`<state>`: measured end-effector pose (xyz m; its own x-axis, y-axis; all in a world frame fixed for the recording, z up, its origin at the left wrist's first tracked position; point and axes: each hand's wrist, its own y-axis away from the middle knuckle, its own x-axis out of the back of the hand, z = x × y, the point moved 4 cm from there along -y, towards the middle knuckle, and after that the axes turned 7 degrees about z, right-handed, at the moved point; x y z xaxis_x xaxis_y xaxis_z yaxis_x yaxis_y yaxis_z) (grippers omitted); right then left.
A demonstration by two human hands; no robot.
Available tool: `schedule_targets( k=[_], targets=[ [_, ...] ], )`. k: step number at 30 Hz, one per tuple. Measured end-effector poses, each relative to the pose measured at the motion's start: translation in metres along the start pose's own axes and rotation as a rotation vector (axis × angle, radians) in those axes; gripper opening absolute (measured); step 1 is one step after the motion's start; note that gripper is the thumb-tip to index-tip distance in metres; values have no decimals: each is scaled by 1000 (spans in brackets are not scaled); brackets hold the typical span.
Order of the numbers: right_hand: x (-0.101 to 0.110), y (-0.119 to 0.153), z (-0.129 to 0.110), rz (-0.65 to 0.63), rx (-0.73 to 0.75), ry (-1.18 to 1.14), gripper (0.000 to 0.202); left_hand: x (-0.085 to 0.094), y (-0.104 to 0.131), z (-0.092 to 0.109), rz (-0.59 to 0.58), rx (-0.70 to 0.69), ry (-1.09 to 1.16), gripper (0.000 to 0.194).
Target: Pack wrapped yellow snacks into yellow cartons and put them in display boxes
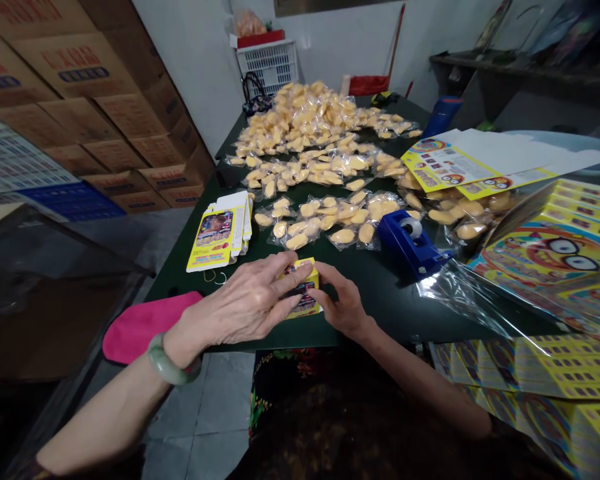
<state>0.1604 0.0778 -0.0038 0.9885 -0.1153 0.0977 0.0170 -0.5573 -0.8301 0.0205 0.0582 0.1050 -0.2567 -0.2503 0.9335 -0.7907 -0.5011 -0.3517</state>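
A small yellow printed box [307, 305] rests at the table's near edge, between my two hands. My left hand [257, 293] lies over its top and left side, fingers pressed against it. From the right, my right hand [344, 300] grips the same box between thumb and fingers. Left of them is a stack of flattened yellow cartons [213, 233]. Behind the box are clear-wrapped yellow oval pieces [325, 212], with a large heap [310, 113] farther back. A blue tape dispenser [413, 250] stands to the right. What the box holds is hidden.
A pink cloth item [150, 327] hangs over the left table edge. Stacked printed boxes in clear plastic [555, 260] stand at right, below flat printed cards [445, 163]. Brown cardboard cartons [75, 63] line the left wall. A white crate [270, 63] is behind the table.
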Motion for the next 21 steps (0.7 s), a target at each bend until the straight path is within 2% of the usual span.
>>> schedule_targets(
  k=[3, 5, 9, 12, 15, 17, 19, 21],
  targets=[
    [3, -5, -1, -43, 3, 31, 47, -9, 6, -8, 188, 35, -39, 34],
    [9, -8, 3, -28, -26, 19, 47, -13, 11, -18, 339, 121, -5, 34],
    [20, -13, 15, 24, -137, -66, 39, -21, 22, -30, 593, 310, 268, 29],
    [25, -18, 9, 17, -142, -74, 35, -24, 26, -21, 772, 341, 358, 21],
    [39, -20, -6, 29, -112, 5, 44, -31, 26, -6, 884, 351, 309, 28],
    [63, -19, -13, 140, -132, 136, 35, -39, 25, 2, 911, 340, 296, 32],
    [100, -15, -12, 315, -238, 308, 11, -49, 25, 7, 948, 333, 301, 35],
    [144, -9, -4, 476, -411, 431, 16, -57, 26, 11, 1008, 328, 300, 38]
  ],
)
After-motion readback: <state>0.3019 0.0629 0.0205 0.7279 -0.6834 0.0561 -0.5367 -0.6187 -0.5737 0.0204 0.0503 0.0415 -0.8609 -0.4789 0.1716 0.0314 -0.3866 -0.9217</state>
